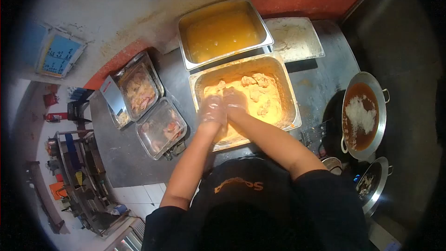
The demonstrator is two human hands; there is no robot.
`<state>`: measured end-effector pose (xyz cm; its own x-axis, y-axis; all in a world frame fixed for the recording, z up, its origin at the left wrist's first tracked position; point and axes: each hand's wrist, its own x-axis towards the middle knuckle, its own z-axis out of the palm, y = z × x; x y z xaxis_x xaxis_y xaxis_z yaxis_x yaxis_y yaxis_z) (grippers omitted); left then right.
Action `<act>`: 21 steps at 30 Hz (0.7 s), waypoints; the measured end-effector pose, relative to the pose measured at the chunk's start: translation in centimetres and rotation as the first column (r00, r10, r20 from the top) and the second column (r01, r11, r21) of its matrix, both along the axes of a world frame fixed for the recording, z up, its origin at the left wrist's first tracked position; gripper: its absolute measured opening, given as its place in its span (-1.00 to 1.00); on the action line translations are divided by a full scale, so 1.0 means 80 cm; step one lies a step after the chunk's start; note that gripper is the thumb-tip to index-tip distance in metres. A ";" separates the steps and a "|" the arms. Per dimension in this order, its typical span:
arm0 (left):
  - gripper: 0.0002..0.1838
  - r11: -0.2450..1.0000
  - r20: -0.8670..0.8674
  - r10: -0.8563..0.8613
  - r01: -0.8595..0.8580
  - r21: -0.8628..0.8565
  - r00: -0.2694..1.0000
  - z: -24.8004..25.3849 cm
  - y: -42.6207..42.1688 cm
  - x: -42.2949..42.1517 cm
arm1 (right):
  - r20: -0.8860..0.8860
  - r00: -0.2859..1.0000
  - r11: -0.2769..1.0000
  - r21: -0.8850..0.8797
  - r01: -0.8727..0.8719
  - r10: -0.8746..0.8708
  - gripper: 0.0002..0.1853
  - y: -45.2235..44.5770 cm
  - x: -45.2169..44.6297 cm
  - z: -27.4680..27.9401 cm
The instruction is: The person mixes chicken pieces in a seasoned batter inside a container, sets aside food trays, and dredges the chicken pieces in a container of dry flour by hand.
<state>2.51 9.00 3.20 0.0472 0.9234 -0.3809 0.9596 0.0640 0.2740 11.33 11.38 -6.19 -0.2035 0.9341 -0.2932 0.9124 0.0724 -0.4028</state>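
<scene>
The black garment with orange lettering (238, 185) is sitting in front of the deep rectangular steel tray of orange-yellow powder (291, 90), the landmark here. Right of that tray and nearer, a small dark-bottomed wok (373, 181) is holding pale bits; beyond it a wide two-handled steel wok (381, 125) is holding red-brown liquid with white froth. Left of the tray, a shallow rectangular pan of raw-looking pieces (147, 148) is lying near. Both forearms are crossing the tray's near rim, partly hiding it. The left hand (212, 108) and right hand (235, 101), both in clear filmy gloves, are pressing side by side into the powder, fingers pointing away; whether they are closing on anything, I cannot tell. A small pale coated lump (221, 85) is lying just beyond them, while craggy powder-coated lumps (255, 94) are resting right of the right hand. Behind the tray, a steel pan of amber liquid (223, 32) is standing close, with a flat dusty metal sheet (295, 39) lying to its right.
</scene>
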 end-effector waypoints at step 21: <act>-0.73 0.879 -0.031 -0.377 0.347 -0.327 0.926 -0.045 -0.038 0.008 | 0.154 0.957 0.968 0.019 -0.250 0.244 -0.72 0.017 0.115 0.053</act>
